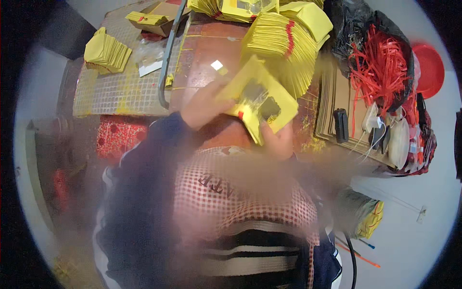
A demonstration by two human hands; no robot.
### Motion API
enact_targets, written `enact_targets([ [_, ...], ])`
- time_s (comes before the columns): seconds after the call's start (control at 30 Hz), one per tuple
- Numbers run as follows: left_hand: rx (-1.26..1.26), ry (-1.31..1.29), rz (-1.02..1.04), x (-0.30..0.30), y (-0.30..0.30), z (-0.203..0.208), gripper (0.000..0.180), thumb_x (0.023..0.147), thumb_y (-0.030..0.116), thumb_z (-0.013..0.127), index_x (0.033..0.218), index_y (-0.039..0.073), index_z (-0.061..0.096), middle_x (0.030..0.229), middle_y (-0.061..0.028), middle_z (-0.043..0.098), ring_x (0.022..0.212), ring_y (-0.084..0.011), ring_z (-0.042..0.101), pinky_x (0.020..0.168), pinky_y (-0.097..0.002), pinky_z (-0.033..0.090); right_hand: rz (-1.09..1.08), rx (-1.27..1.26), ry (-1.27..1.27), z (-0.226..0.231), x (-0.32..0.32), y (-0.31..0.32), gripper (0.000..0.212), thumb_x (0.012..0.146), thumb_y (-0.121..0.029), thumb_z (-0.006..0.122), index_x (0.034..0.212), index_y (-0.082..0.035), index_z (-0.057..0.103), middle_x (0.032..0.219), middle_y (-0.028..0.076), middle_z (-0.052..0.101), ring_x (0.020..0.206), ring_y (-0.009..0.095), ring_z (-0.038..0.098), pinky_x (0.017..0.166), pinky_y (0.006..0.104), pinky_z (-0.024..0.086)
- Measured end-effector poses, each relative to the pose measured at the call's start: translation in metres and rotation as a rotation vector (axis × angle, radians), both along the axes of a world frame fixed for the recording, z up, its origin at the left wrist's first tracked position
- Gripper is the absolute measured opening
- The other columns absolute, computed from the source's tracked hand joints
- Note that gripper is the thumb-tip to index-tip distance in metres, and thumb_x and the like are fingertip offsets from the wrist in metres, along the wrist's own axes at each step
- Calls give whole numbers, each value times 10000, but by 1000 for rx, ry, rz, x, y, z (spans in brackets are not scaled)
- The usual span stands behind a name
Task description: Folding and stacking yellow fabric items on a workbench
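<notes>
Both hands hold a bundle of yellow paper [285, 98] over the reddish table, with a dark printed patch and a short red band on it. My left hand [204, 106] grips the bundle's left side, its fingers partly smeared. At the lower right corner, my right hand [278, 142] pinches it with the thumb on top. Just beyond lies a big fanned stack of yellow paper [269, 36] tied with a red strip. More yellow bundles [231, 8] lie at the far edge. A small white square [217, 64] rests on the table beyond my left hand.
A metal bar [166, 72] borders a grid-patterned board [106, 98] bearing a yellow stack [108, 54] and a cardboard box [168, 29]. At right are cardboard sheets [326, 103], a black handheld device [340, 126], a white plug [375, 123], red strips [380, 72] in a black bag and a red basin [429, 71].
</notes>
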State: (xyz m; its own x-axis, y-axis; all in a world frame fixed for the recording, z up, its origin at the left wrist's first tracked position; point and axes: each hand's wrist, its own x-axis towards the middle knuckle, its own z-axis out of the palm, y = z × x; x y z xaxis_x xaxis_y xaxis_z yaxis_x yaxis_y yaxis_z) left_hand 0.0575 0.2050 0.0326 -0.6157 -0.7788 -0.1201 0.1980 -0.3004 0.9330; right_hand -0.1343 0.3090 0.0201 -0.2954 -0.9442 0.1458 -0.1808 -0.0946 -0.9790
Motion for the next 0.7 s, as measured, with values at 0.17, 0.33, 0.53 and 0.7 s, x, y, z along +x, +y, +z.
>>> enact_targets([
  [0.17, -592, -397, -30, 9, 8, -13, 516, 784, 83, 652, 1248, -4, 444, 1164, -105, 542, 1068, -199, 517, 948, -312, 392, 139, 139, 182, 18, -8, 11, 794, 762, 8, 574, 1400, 37, 102, 1327, 235, 403, 1226, 287, 427, 1009, 328, 329],
  [0.33, -608, -462, 78, 1, 20, -36, 426, 796, 85, 643, 1186, -10, 498, 1083, -112, 580, 1027, -206, 541, 896, -317, 426, 16, 66, 270, -27, -12, 11, 718, 785, -2, 561, 1386, 36, 170, 1298, 247, 429, 1207, 298, 446, 1002, 329, 337],
  [0.53, -126, -414, 18, -4, 3, 6, 312, 865, 131, 522, 1147, 0, 498, 1048, -116, 584, 981, -187, 559, 818, -313, 458, -94, 35, 33, -2, -15, 0, 624, 803, -29, 507, 1342, 92, 217, 1191, 215, 486, 1060, 287, 520, 909, 355, 406],
  [0.7, 438, 27, 101, -13, 12, 7, 345, 879, 107, 548, 1195, -17, 489, 1044, -55, 607, 911, -108, 579, 785, -258, 483, -28, 105, 219, -12, -17, -6, 682, 789, 5, 487, 1368, 94, 139, 1266, 236, 416, 1137, 282, 470, 954, 331, 375],
])
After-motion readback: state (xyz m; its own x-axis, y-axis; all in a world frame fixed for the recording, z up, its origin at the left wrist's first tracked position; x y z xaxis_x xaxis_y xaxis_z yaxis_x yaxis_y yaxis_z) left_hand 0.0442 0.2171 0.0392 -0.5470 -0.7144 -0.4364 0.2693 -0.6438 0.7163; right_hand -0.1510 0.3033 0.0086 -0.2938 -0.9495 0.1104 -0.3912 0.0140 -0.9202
